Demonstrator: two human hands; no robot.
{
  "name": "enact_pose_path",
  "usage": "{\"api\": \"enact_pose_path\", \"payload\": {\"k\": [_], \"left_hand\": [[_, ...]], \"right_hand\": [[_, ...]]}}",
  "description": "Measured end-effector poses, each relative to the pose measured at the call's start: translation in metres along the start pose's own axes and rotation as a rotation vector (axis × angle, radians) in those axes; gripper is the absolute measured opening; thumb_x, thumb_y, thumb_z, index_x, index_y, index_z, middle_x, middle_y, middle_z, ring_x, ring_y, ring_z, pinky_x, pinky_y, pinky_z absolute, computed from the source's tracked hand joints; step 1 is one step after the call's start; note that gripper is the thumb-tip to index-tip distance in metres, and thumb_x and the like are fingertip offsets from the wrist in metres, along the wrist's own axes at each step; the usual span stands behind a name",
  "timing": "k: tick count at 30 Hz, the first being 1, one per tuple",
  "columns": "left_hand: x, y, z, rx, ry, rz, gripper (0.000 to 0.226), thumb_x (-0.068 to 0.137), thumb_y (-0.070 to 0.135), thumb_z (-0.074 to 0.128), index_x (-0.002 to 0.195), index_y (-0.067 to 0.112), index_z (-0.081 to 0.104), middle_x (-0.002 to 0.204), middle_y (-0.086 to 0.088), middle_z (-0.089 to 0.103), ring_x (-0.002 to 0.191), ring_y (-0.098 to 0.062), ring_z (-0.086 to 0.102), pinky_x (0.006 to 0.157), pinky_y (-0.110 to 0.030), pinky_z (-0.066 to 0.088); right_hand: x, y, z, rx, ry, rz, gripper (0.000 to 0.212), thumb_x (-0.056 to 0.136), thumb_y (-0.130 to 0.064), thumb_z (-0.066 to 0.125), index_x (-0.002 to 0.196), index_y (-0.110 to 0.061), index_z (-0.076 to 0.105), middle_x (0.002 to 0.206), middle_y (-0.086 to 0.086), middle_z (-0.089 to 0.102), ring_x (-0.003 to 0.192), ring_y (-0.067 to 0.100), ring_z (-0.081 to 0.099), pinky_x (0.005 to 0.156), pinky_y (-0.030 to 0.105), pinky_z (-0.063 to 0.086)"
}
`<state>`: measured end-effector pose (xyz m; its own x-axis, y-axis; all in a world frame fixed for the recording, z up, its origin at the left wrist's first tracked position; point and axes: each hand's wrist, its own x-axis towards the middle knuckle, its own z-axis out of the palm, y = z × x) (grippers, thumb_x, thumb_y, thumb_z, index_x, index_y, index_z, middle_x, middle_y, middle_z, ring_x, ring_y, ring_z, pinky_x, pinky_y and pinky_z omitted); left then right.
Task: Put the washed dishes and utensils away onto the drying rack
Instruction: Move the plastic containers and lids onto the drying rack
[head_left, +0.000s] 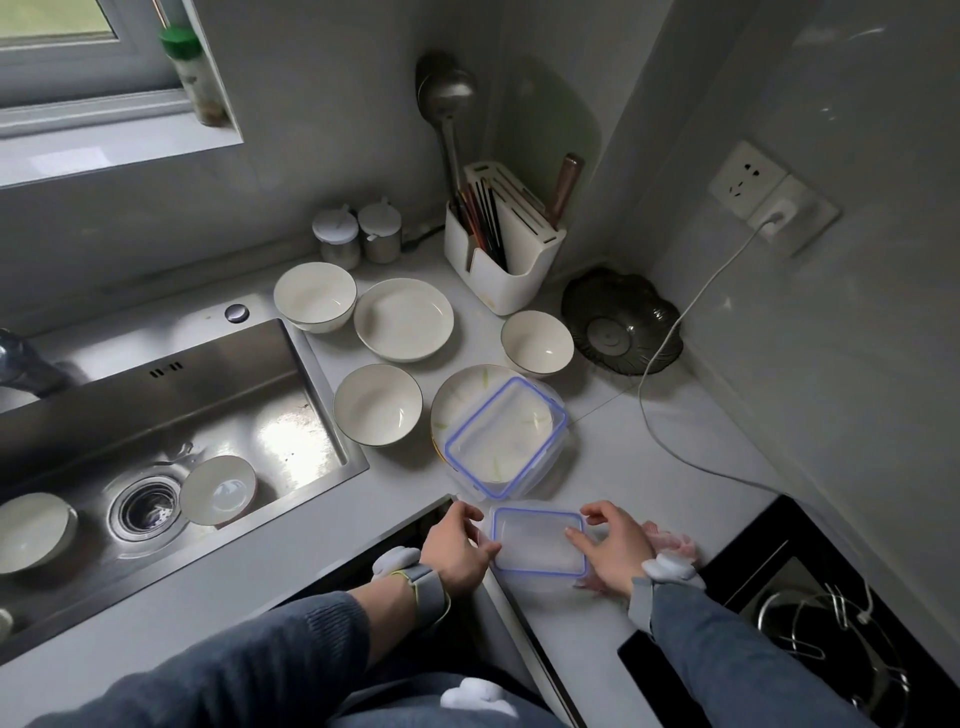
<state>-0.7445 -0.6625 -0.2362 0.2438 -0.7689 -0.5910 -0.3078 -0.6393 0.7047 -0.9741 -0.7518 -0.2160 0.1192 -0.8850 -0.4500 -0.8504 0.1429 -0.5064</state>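
Observation:
A clear plastic box with a blue rim (537, 543) is near the counter's front edge. My left hand (457, 548) grips its left side and my right hand (613, 548) grips its right side. A second clear blue-rimmed container (506, 436) lies tilted on a white plate (457, 400) just behind. Several white bowls, such as one bowl (377, 404), stand on the counter beside a shallow dish (404, 319). Two more bowls lie in the sink: the first bowl (218, 489) and the second bowl (31, 530).
The steel sink (171, 395) fills the left. A white utensil holder (501, 244) with chopsticks and a ladle stands in the corner, beside two lidded jars (358, 234) and a dark glass dish (621, 322). A white cable (670, 374) crosses the counter. A stove (810, 623) is at lower right.

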Motion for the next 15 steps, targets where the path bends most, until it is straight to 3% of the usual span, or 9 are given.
{"api": "enact_pose_path", "payload": {"k": [2, 5, 9, 13, 15], "left_hand": [[0.002, 0.003, 0.001, 0.013, 0.019, -0.022, 0.038, 0.086, 0.026, 0.076, 0.118, 0.023, 0.055, 0.088, 0.012, 0.069, 0.087, -0.011, 0.064, 0.084, -0.025, 0.047], [0.005, 0.003, 0.001, 0.057, -0.001, -0.056, 0.033, 0.087, 0.029, 0.075, 0.117, 0.024, 0.061, 0.092, 0.011, 0.068, 0.090, -0.009, 0.063, 0.085, -0.021, 0.046], [0.008, 0.001, 0.000, 0.104, -0.072, -0.066, 0.017, 0.089, 0.033, 0.073, 0.101, 0.025, 0.064, 0.098, 0.007, 0.070, 0.092, -0.012, 0.066, 0.088, -0.025, 0.052], [0.010, -0.001, 0.000, 0.128, -0.109, -0.065, 0.018, 0.089, 0.039, 0.072, 0.095, 0.026, 0.061, 0.100, 0.006, 0.070, 0.094, -0.015, 0.067, 0.086, -0.026, 0.051], [0.010, -0.002, 0.001, 0.124, -0.117, -0.065, 0.018, 0.089, 0.039, 0.073, 0.087, 0.027, 0.058, 0.093, 0.008, 0.067, 0.088, -0.012, 0.064, 0.081, -0.023, 0.048]], "right_hand": [[0.003, -0.001, 0.001, -0.015, -0.005, -0.014, 0.034, 0.085, -0.035, 0.078, 0.115, -0.021, 0.065, 0.108, -0.004, 0.064, 0.099, 0.015, 0.062, 0.068, 0.011, 0.043], [0.006, -0.003, 0.001, -0.019, -0.021, -0.019, 0.032, 0.086, -0.035, 0.077, 0.114, -0.022, 0.067, 0.104, -0.003, 0.066, 0.090, 0.015, 0.062, 0.079, 0.022, 0.043], [0.008, -0.004, 0.002, -0.032, -0.053, 0.036, 0.029, 0.088, -0.040, 0.074, 0.108, -0.022, 0.064, 0.093, -0.004, 0.064, 0.085, 0.018, 0.063, 0.073, 0.025, 0.044], [0.007, 0.007, 0.009, 0.006, -0.092, 0.109, 0.031, 0.086, -0.039, 0.076, 0.103, -0.019, 0.060, 0.092, 0.006, 0.067, 0.082, 0.024, 0.067, 0.075, 0.033, 0.053], [0.005, 0.009, 0.009, 0.072, -0.130, 0.148, 0.030, 0.086, -0.030, 0.078, 0.104, -0.015, 0.058, 0.090, 0.007, 0.064, 0.069, 0.023, 0.065, 0.062, 0.035, 0.057]]}}
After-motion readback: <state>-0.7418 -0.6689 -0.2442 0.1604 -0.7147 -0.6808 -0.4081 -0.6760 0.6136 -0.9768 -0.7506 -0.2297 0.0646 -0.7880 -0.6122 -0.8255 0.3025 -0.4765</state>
